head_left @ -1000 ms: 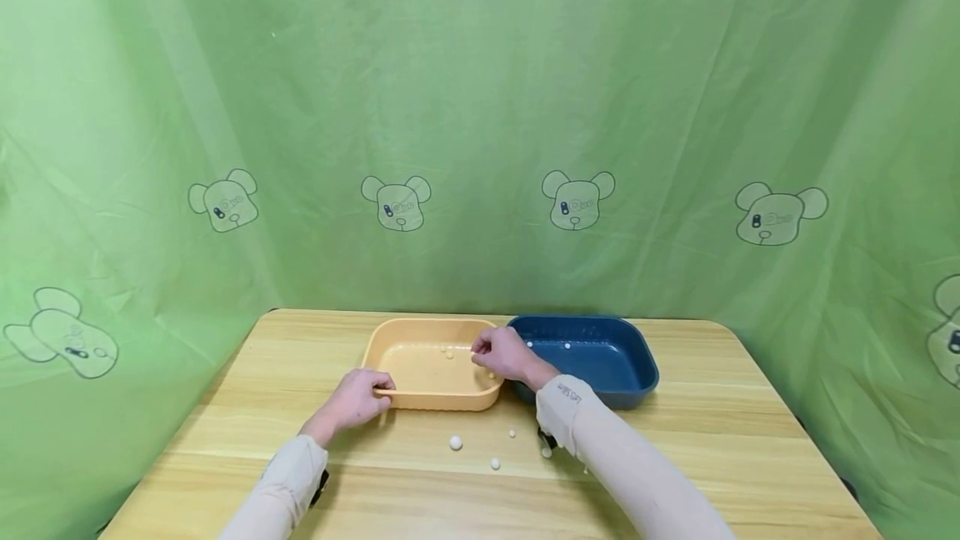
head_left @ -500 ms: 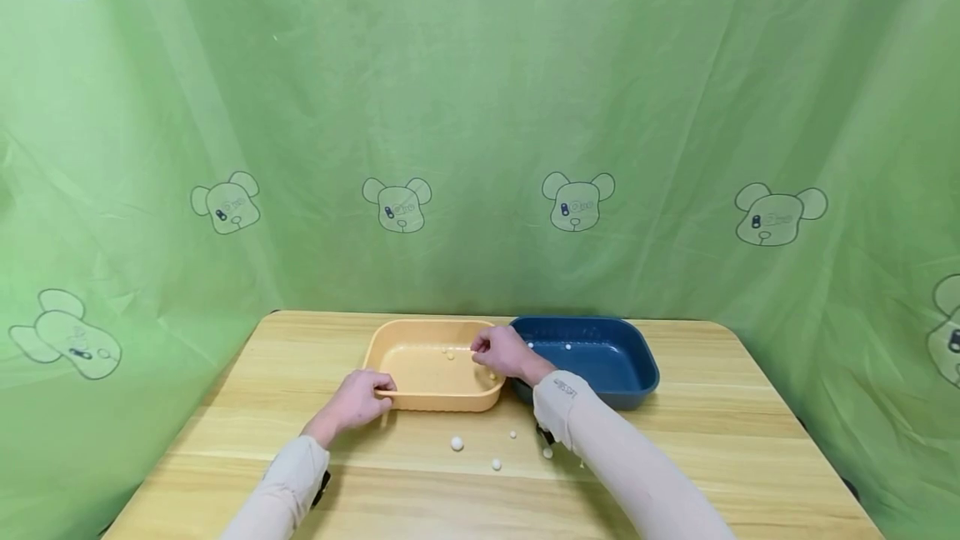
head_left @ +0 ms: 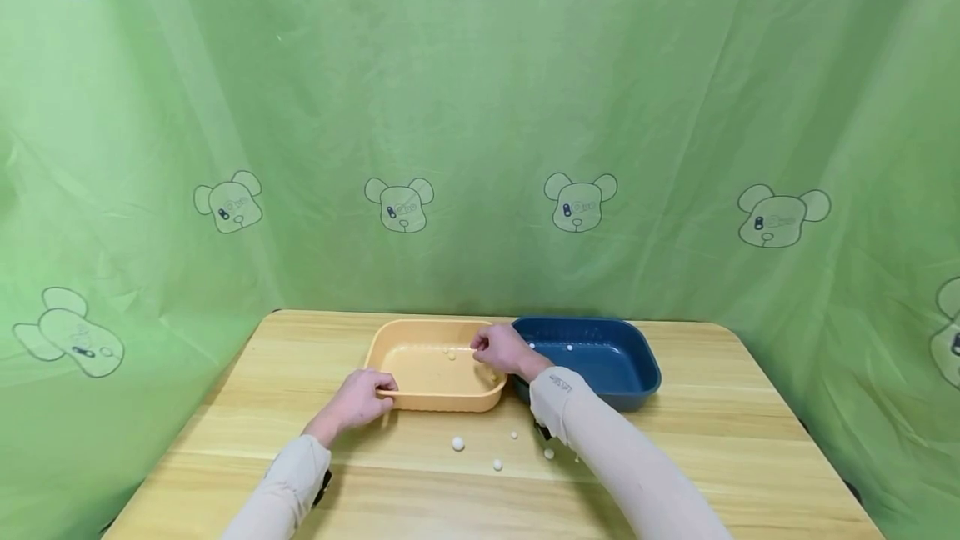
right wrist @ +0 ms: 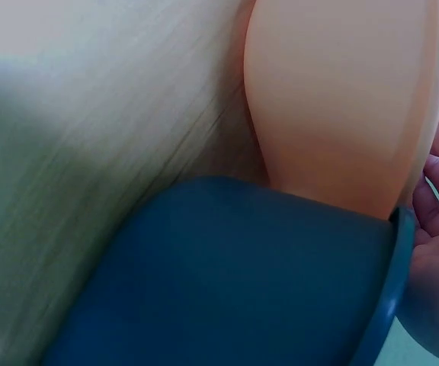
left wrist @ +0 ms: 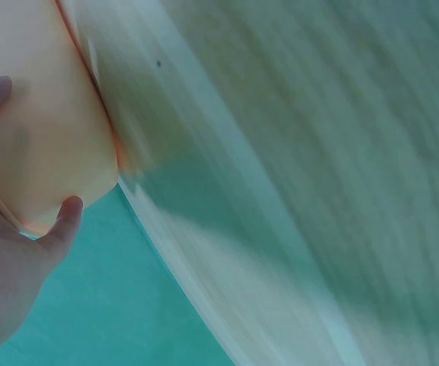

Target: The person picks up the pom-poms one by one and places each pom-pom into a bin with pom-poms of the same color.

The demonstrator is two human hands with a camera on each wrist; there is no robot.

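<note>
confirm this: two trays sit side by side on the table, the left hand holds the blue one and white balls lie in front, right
Not quite: the left hand holds the orange tray, not the blue tray, as the head view shows. The rest is right.

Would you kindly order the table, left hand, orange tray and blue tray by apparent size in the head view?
1. Table
2. Orange tray and blue tray: too alike to rank
3. Left hand

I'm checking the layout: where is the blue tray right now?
In the head view, the blue tray stands toward the far edge of the table, just right of the peach tray, with the right hand near its left end.
</note>
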